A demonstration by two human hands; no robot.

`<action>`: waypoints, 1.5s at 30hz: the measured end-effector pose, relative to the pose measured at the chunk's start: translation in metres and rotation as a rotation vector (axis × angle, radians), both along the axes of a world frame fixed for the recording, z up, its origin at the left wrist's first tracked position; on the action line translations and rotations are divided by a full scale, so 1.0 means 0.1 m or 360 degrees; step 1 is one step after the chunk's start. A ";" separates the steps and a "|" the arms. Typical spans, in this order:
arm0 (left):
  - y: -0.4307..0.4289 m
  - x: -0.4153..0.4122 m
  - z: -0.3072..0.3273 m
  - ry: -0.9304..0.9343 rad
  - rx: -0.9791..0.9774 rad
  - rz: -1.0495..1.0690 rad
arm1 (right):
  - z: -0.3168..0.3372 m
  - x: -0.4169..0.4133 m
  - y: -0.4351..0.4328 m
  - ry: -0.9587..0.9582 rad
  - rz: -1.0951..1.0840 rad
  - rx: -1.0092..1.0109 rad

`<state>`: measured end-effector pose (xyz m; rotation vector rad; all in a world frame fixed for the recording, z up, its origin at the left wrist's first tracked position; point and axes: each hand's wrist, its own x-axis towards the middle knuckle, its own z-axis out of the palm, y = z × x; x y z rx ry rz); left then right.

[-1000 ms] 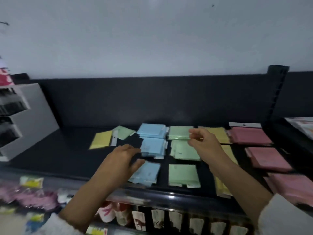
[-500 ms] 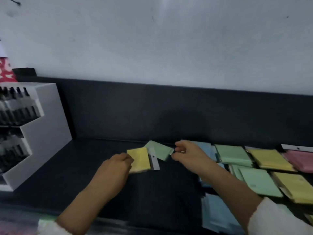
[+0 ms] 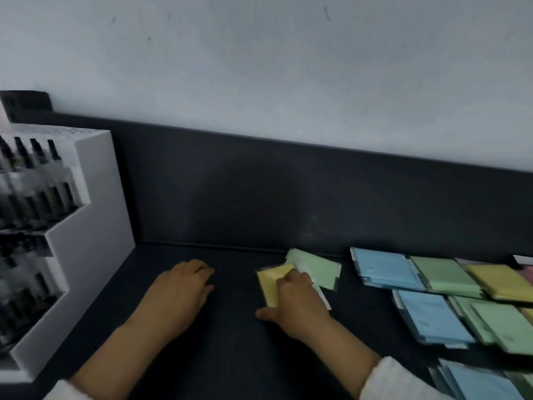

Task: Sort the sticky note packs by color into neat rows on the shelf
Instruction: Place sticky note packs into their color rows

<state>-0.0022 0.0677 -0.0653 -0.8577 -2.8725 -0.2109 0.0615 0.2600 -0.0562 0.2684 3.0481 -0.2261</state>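
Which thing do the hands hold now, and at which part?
The right hand rests on the near right part of the loose yellow pack; a real grasp cannot be told. The left hand lies flat, holding nothing.

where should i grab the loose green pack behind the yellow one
Take the loose green pack by its right edge, coming from the right. It lies flat and skewed on the shelf; its near-left corner is tucked against the yellow pack under the right hand, while the right side is clear.

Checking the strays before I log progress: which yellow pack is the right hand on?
The lone yellow pack left of the rows, under the right hand and beside a loose green pack. The other yellow pack sits in the back row.
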 end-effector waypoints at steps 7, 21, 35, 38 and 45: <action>0.21 -0.20 0.07 0.0047 0.0147 -0.0166 | 0.06 -0.02 -0.06 0.0021 -0.0060 0.0148; 1.38 -0.28 -0.05 -0.0141 0.0044 -0.0670 | 0.88 0.39 0.89 0.0912 -0.0433 -0.0352; 1.66 -0.30 0.03 0.0032 -0.0386 -0.0539 | 0.66 0.67 1.10 0.0945 -0.0368 -0.0589; 1.58 -0.26 0.09 0.0009 -0.0401 -0.0487 | 0.63 0.72 1.09 0.0955 -0.0335 -0.0514; 1.35 -0.06 0.29 -0.0058 0.0415 -0.0391 | 0.62 0.87 1.10 0.1037 -0.0267 -0.0497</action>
